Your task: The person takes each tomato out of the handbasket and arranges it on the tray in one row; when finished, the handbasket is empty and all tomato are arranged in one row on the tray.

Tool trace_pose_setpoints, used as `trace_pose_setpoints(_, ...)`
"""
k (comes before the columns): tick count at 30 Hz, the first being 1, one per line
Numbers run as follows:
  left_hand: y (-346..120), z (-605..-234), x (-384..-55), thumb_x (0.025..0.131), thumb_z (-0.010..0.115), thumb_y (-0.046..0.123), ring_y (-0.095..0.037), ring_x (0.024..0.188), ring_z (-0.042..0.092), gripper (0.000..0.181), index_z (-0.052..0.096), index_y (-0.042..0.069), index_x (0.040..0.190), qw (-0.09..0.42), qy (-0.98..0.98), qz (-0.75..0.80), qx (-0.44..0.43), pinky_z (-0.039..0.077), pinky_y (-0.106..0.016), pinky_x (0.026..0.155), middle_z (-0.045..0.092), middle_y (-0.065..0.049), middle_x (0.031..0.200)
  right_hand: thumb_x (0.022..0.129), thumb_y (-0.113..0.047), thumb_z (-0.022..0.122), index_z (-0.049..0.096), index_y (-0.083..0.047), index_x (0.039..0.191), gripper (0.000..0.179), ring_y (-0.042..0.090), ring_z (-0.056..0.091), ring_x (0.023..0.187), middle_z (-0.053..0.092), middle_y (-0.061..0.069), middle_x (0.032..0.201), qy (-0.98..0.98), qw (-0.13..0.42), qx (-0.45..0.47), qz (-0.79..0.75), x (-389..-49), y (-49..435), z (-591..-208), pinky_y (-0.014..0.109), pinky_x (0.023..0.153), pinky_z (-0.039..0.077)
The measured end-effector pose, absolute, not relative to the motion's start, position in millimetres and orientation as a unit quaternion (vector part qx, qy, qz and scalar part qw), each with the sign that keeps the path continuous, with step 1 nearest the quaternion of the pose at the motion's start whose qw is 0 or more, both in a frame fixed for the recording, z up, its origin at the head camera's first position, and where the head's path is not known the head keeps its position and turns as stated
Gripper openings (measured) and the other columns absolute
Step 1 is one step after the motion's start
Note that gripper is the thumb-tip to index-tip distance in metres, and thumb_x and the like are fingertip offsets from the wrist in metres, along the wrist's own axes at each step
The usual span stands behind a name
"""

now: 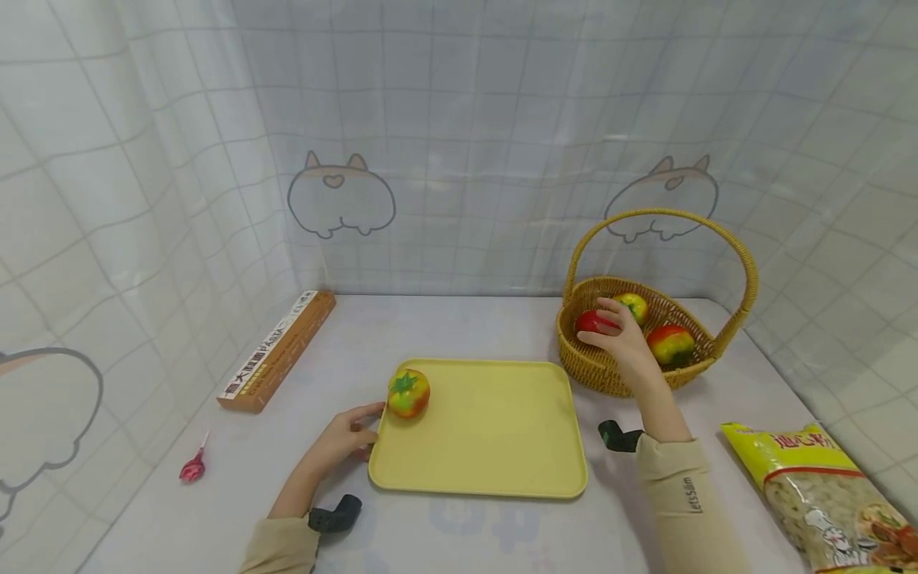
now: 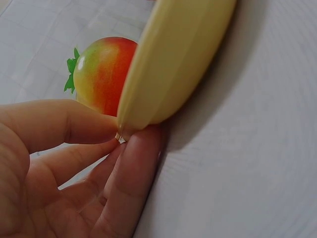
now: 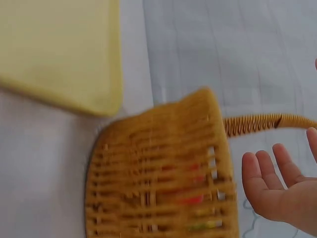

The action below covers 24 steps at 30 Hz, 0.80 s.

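Observation:
A yellow rectangular tray (image 1: 495, 430) lies on the table, and a round red-and-yellow fruit with green leaves (image 1: 409, 393) sits in its far left corner. My left hand (image 1: 344, 434) pinches the tray's left rim between thumb and fingers; in the left wrist view the fingertips meet the rim below the fruit (image 2: 101, 74). Over the wicker basket (image 1: 590, 373) reaches my right hand (image 1: 625, 343), fingers spread, partly covering a red fruit (image 1: 588, 322). In the right wrist view the hand (image 3: 287, 193) is above the basket's rim with nothing in its grasp.
The basket also holds a yellow fruit (image 1: 633, 306) and a red-and-green one (image 1: 670, 344), under a tall arched handle (image 1: 747, 275). A long pasta box (image 1: 283, 351) lies at left, near a pink lollipop (image 1: 192, 469). A food bag (image 1: 832, 494) occupies the right front.

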<state>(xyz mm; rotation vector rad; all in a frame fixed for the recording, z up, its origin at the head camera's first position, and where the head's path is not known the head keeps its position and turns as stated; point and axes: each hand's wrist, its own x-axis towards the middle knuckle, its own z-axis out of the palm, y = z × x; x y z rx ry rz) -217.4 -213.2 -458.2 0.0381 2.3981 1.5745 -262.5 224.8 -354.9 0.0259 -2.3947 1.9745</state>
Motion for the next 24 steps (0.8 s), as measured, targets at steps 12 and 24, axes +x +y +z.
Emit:
trace_pose_setpoints(12,-213,-459,-218,0.076,0.060,0.005,-0.018,0.075,0.056,0.060,0.046,0.001,0.134,0.136,0.828,0.545,0.011,0.054,-0.033,0.064,0.047,-0.019,0.134,0.085,-0.018,0.065,0.018,-0.013,0.146,0.077,0.041,0.017,0.132,0.015,0.022,0.148,-0.766,0.037,-0.023,0.641,-264,258,-362,0.053,0.107,0.021)
trace_pose_setpoints(24,-213,-462,-219,0.078,0.060,0.006,-0.018,0.074,0.056,0.059,0.045,0.002,0.135,0.136,0.827,0.546,0.007,0.054,-0.033,0.064,0.047,-0.018,0.133,0.083,-0.020,0.067,0.017,-0.009,0.146,0.082,0.040,0.020,0.131,0.018,0.022,0.146,-0.793,0.083,-0.051,0.601,-264,279,-367,0.053,0.104,0.025)
